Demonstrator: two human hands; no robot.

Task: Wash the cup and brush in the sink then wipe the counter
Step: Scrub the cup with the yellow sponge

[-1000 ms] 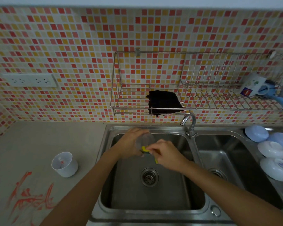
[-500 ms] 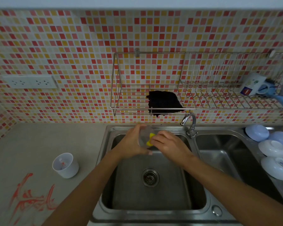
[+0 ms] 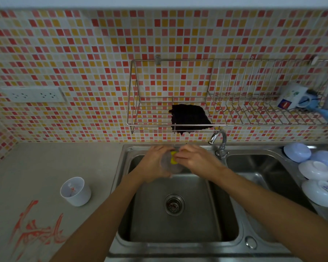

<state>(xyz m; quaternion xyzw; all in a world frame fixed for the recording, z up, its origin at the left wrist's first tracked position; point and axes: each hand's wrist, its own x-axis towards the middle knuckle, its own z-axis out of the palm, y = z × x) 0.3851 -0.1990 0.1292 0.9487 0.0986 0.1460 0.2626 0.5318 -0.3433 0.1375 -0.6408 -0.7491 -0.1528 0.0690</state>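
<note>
Over the far end of the left sink basin [image 3: 178, 229], my left hand [image 3: 153, 163] grips a clear plastic cup [image 3: 169, 164] tipped on its side. My right hand [image 3: 195, 160] pinches a yellow sponge [image 3: 173, 157] and presses it into the cup's mouth. A white cup [image 3: 76, 191] with orange-red smears inside stands upright on the grey counter [image 3: 45, 163] to the left. Orange-red paint streaks [image 3: 36, 231] mark the counter in front of it. No brush can be made out.
The tap [image 3: 219, 142] stands just right of my hands, between the two basins. A black cloth [image 3: 189, 118] hangs in the wire wall rack [image 3: 235, 110]. Several white and pale blue bowls [image 3: 314, 171] lie upturned at the right basin's edge. A wall socket [image 3: 34, 94] sits left.
Both hands lifted the clear cup and sponge up and toward the back of the basin. The sponge went from under the cup into its mouth.
</note>
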